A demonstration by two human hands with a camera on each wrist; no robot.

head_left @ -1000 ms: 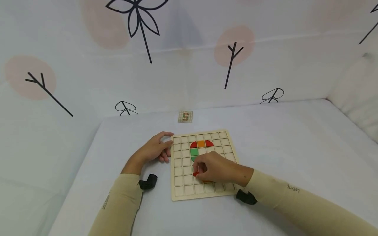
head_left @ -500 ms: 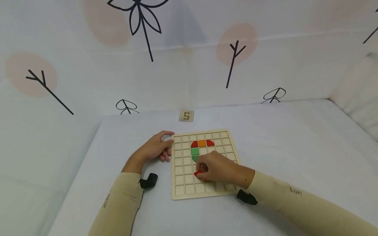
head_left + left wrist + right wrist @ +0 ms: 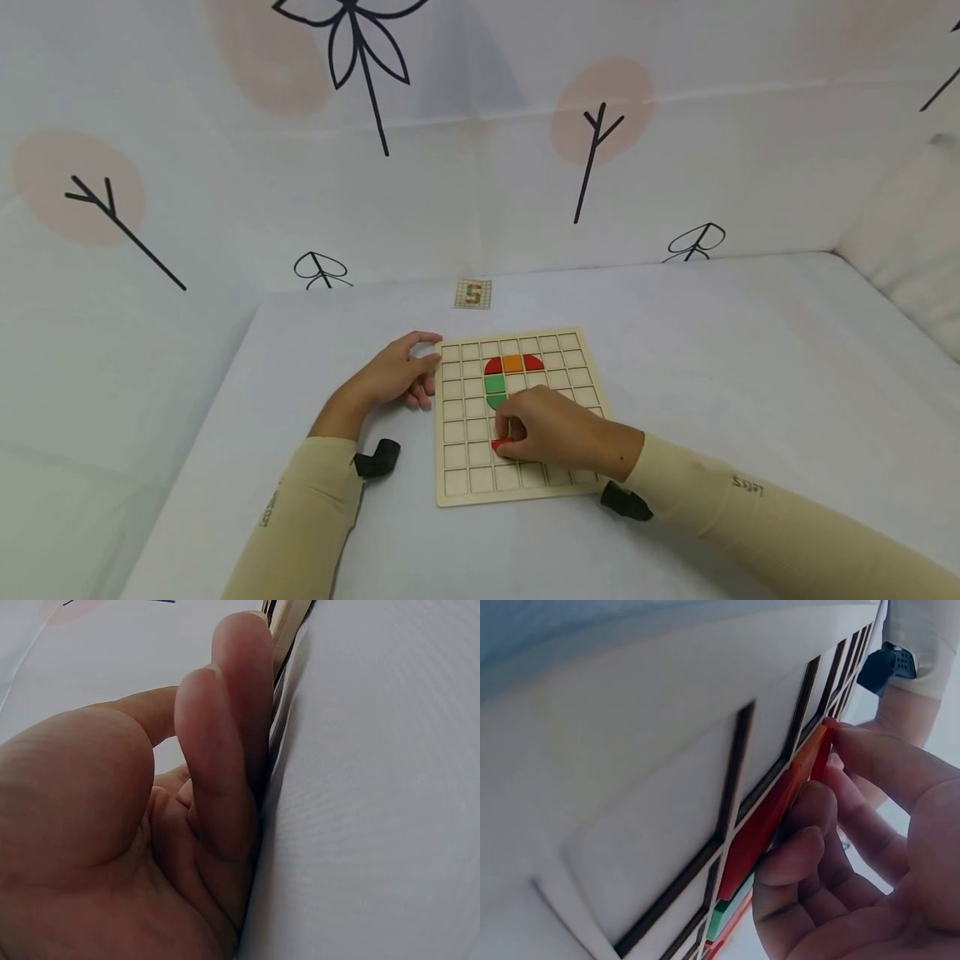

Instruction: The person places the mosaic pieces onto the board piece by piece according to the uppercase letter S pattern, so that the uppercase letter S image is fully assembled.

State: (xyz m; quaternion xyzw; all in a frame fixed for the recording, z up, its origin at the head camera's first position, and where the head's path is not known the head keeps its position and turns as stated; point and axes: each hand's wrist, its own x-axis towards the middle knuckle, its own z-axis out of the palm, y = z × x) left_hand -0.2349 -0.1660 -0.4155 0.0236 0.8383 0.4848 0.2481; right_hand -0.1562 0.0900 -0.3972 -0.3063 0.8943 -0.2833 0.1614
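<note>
A wooden grid board (image 3: 456, 482) lies on the white cloth. My right hand (image 3: 551, 425) pinches a red tile (image 3: 498, 447) with a curved side between thumb and fingertip, right at a square low on the board. Beyond it, in the right wrist view, an orange tile (image 3: 808, 754) and another red tile (image 3: 757, 832) sit in the same row. Higher up, an orange square (image 3: 513, 363) lies between two red rounded tiles, above a green square (image 3: 495, 384) and a green rounded tile (image 3: 497, 402). My left hand (image 3: 386, 375) rests with loosely bent fingers against the board's left edge.
A small card (image 3: 473, 294) with an S-shaped pattern on a grid lies behind the board. White cloth printed with black plant drawings rises at the back. Black wrist devices (image 3: 386, 458) sit beside both forearms.
My right hand has lowered slightly, and the red tile has gone from tilted to nearly flat at its square. The left hand stays at the board's edge; the head view has shifted slightly.
</note>
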